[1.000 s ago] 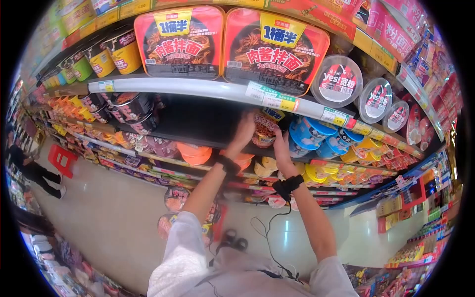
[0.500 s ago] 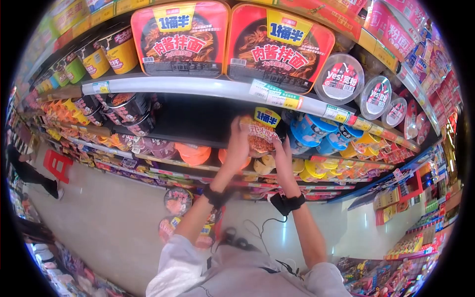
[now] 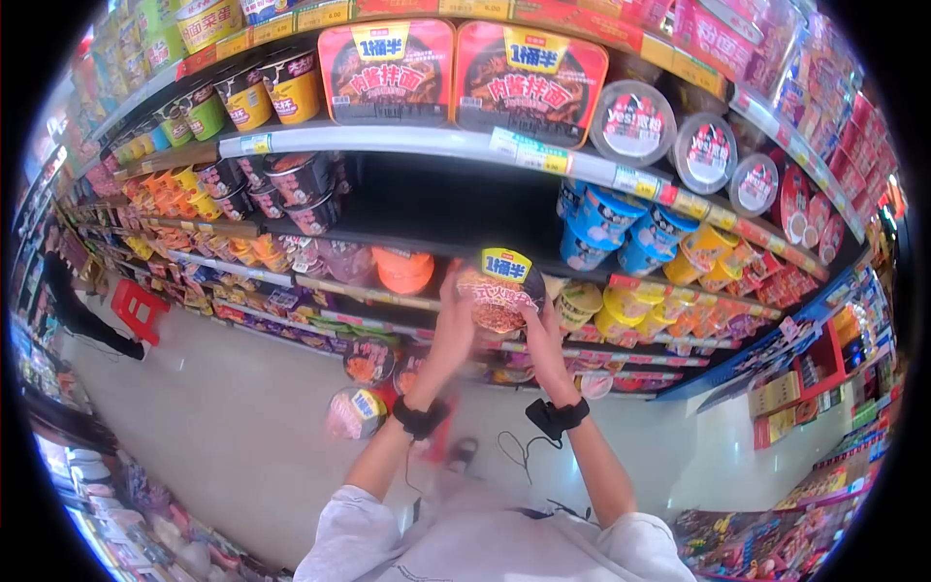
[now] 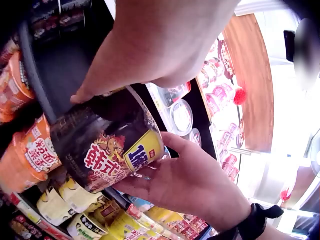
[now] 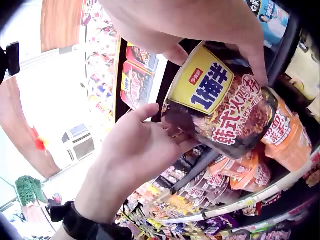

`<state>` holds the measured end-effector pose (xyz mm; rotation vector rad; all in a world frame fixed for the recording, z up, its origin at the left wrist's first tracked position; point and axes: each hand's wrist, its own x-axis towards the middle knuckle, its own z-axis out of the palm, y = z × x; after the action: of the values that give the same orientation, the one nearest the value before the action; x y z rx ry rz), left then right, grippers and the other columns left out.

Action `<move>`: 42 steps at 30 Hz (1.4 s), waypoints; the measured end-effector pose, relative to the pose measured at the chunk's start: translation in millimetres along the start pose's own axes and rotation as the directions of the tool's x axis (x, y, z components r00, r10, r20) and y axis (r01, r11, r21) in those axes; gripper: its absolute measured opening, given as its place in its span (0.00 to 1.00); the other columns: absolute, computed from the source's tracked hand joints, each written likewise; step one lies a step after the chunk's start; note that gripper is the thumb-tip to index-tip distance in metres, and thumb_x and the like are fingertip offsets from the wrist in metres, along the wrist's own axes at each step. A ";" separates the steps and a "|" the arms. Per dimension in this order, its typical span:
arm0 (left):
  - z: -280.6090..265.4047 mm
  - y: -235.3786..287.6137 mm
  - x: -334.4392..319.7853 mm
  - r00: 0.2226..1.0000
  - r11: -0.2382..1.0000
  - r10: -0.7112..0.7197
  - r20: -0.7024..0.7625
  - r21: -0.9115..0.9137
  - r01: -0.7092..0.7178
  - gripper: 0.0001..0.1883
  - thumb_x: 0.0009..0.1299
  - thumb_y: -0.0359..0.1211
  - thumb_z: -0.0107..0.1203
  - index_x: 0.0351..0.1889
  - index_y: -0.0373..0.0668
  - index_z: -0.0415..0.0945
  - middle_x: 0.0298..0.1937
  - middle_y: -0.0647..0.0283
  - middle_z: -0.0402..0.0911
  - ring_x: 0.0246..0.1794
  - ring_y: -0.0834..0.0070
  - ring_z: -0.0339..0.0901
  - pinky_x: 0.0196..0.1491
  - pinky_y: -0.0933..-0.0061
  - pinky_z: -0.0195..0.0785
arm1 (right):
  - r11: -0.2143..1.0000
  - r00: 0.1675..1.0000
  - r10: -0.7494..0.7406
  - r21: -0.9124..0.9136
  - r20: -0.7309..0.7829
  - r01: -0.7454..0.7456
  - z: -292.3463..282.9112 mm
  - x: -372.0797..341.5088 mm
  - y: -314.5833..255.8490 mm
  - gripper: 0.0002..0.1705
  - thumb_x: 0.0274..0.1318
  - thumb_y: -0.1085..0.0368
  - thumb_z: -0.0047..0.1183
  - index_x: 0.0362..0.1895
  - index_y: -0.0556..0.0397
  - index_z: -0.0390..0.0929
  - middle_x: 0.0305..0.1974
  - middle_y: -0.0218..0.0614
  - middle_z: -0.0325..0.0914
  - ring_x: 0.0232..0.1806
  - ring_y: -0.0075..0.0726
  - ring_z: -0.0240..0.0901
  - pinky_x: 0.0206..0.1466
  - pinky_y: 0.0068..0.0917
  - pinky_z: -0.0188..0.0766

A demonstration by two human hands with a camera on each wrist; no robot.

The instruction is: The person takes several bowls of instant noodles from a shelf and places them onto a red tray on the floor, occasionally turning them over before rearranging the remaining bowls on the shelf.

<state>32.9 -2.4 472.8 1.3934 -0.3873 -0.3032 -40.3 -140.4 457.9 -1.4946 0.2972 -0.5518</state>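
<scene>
Both hands hold a large instant noodle bowl (image 3: 500, 288) between them, in front of the shelf. It has a dark side with a yellow label and a picture of noodles on its lid. On its left side the left hand (image 3: 458, 315) grips it; the right hand (image 3: 545, 335) grips the opposite side. In the left wrist view the right hand (image 4: 185, 175) has its thumb at the rim and its fingers along the side of the bowl (image 4: 100, 135). The right wrist view shows the left hand (image 5: 142, 147) with thumb and fingers against the lid edge and wall.
Behind the bowl runs a dark shelf (image 3: 436, 209), with stacked black noodle bowls (image 3: 301, 189) at left and blue tubs (image 3: 601, 223) at right. Orange tubs (image 3: 402, 267) stand lower. More noodle bowls (image 3: 354, 412) are stacked low beside the left forearm. A red stool (image 3: 139, 310) stands near another person (image 3: 82, 291).
The noodle bowl has come out from the shelf toward the body and lower, with both hands on it. The head view has shifted, so the shelf appears farther back.
</scene>
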 end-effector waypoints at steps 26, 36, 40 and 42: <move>-131.0 -203.6 -272.5 0.965 0.965 -0.150 -0.215 0.180 0.190 0.26 0.75 0.35 0.40 0.66 0.34 0.48 0.57 0.54 0.65 0.48 0.73 0.68 0.52 0.73 0.65 | 0.955 0.975 0.126 -0.288 0.181 -0.070 51.6 -240.4 215.4 0.39 0.54 0.60 0.59 0.67 0.55 0.55 0.56 0.43 0.70 0.56 0.37 0.68 0.60 0.30 0.64; -200.1 -321.4 -263.4 0.893 0.891 -0.348 -0.286 0.196 0.410 0.22 0.72 0.40 0.46 0.57 0.36 0.55 0.44 0.58 0.73 0.37 0.73 0.74 0.37 0.68 0.72 | 0.851 0.963 0.125 -0.524 0.239 0.020 64.0 -250.6 262.9 0.47 0.55 0.48 0.56 0.70 0.54 0.45 0.52 0.55 0.72 0.54 0.51 0.71 0.57 0.37 0.66; -187.0 -250.5 -244.8 0.767 0.780 -0.605 -0.214 0.038 0.625 0.25 0.71 0.42 0.49 0.56 0.35 0.56 0.44 0.58 0.74 0.41 0.72 0.76 0.34 0.66 0.74 | 0.872 0.941 0.206 -0.486 0.269 -0.052 70.7 -242.7 268.7 0.51 0.54 0.44 0.55 0.70 0.53 0.42 0.50 0.59 0.72 0.54 0.57 0.71 0.56 0.40 0.67; -193.3 -259.0 -237.4 0.754 0.756 -0.635 -0.168 0.064 0.651 0.26 0.70 0.42 0.50 0.56 0.33 0.57 0.45 0.57 0.74 0.42 0.71 0.76 0.35 0.66 0.74 | 0.876 0.933 0.277 -0.458 0.228 -0.149 78.9 -242.1 275.4 0.50 0.53 0.47 0.58 0.70 0.53 0.44 0.53 0.56 0.71 0.56 0.53 0.70 0.57 0.39 0.66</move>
<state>-91.1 231.2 171.4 1.6281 0.2199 -0.7596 -159.1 48.4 156.4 -1.9204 0.3695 -0.0784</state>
